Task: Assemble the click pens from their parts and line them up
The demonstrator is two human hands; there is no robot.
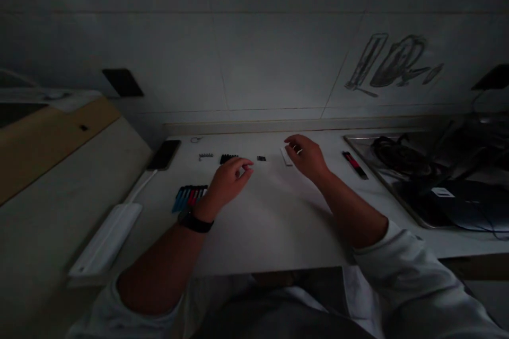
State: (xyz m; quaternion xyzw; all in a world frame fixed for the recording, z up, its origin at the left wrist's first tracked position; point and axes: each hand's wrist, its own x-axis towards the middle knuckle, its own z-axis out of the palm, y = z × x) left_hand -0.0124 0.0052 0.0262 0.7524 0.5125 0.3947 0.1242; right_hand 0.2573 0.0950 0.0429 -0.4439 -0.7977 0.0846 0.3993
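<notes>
My left hand, a dark watch on its wrist, hovers over the white table with fingers loosely curled and thumb apart; nothing shows between them. Just behind it lies a row of small black pieces, partly hidden by the hand. To its lower left, a row of blue, red and dark slim items is partly covered by the wrist. My right hand is above a small white strip, thumb and fingers parted; whether it touches the strip I cannot tell. Between the hands sits a small dark piece.
Small grey pieces and a thin ring lie at back left. Further left are a phone and a white power strip. On the right, a red-and-black cutter lies beside a metal-rimmed sink holding dark objects.
</notes>
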